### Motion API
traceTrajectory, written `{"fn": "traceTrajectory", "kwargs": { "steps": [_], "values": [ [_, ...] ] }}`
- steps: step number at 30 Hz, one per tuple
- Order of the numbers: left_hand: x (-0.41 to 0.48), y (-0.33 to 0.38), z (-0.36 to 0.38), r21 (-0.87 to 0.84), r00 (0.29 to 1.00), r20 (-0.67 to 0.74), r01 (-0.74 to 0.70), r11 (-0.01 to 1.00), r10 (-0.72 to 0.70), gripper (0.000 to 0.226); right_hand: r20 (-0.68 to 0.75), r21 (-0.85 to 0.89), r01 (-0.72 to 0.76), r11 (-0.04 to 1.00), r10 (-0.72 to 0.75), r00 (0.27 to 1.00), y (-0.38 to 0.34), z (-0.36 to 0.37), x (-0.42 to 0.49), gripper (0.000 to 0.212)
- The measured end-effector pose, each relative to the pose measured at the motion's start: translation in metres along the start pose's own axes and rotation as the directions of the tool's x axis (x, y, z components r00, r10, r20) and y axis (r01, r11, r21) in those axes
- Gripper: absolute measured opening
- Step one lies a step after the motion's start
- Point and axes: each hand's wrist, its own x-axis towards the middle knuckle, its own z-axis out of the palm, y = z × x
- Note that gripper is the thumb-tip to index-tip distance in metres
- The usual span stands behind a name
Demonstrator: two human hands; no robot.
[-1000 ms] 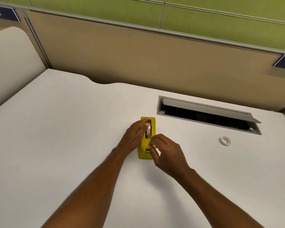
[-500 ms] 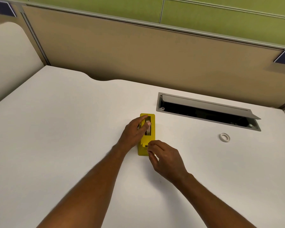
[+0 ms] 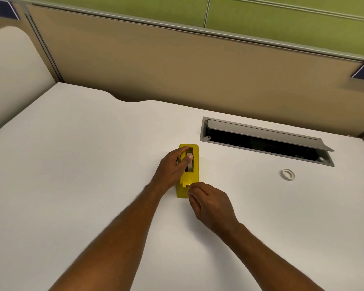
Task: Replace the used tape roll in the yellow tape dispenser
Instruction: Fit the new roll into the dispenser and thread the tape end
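The yellow tape dispenser (image 3: 194,164) stands on the white desk (image 3: 82,164), long side running away from me. A tape roll (image 3: 190,162) sits in its slot. My left hand (image 3: 172,168) grips the dispenser from the left, thumb lying across the roll. My right hand (image 3: 210,203) is at the near cutter end, fingertips pinched together at the dispenser's front; whether a tape end is between them is too small to tell. A second, small white tape roll (image 3: 287,174) lies flat on the desk well to the right.
An open cable hatch with a grey flap (image 3: 265,139) is sunk into the desk behind the dispenser to the right. A tan partition panel (image 3: 198,70) closes the back edge. A curved cut-out (image 3: 130,99) notches the desk's rear.
The roll has settled lower into the slot. My right hand has slid from the dispenser's middle back to its near end. The left hand keeps its hold.
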Motion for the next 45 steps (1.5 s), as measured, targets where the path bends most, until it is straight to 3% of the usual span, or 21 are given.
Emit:
{"fn": "traceTrajectory", "kwargs": {
  "steps": [6, 11, 17, 31, 45],
  "values": [
    [0.0, -0.001, 0.001, -0.004, 1.0, -0.004, -0.009, 1.0, 0.009, 0.049, -0.04, 0.034, -0.034, 0.999, 0.035, 0.999, -0.002, 0.002, -0.003, 0.031],
    [0.001, -0.003, 0.002, -0.007, 1.0, -0.005, -0.019, 1.0, 0.019, 0.049, -0.054, 0.003, -0.033, 0.999, 0.034, 0.998, 0.001, 0.007, -0.008, 0.018],
    [0.001, -0.004, 0.003, -0.005, 0.999, -0.014, -0.029, 1.0, 0.029, 0.049, -0.072, -0.061, 0.024, 0.998, -0.029, 0.997, 0.007, 0.013, -0.01, 0.019],
    [0.0, 0.001, -0.001, 0.065, 1.0, 0.003, 0.0, 0.998, 0.0, 0.059, 0.047, -0.135, 0.041, 0.99, -0.034, 0.998, -0.001, 0.006, -0.006, 0.012],
    [-0.016, -0.004, -0.014, 0.105, 0.998, -0.032, 0.058, 0.993, -0.055, 0.062, 0.103, -0.106, -0.01, 0.994, 0.021, 0.995, -0.002, -0.004, -0.022, 0.031]
  ]
}}
